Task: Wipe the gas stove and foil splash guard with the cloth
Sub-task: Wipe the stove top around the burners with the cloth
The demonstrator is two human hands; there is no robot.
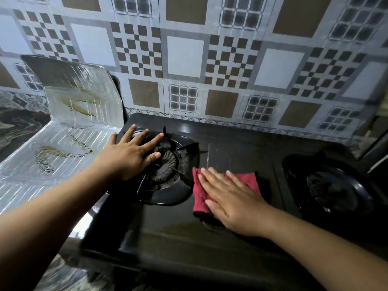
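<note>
This is a home kitchen. A black two-burner gas stove (210,227) sits on a marbled stone worktop (19,124) against the wall, with a burner and pan support on the left (165,164) and a second burner on the right (333,187). The wall behind (189,53) is covered in patterned sheeting printed with brown, white and checked squares. To the left of the stove stands a bent foil splash guard (84,97), stained with what looks like old cooking grease. A red cloth (249,179) lies flat on the stove top between the burners.
</note>
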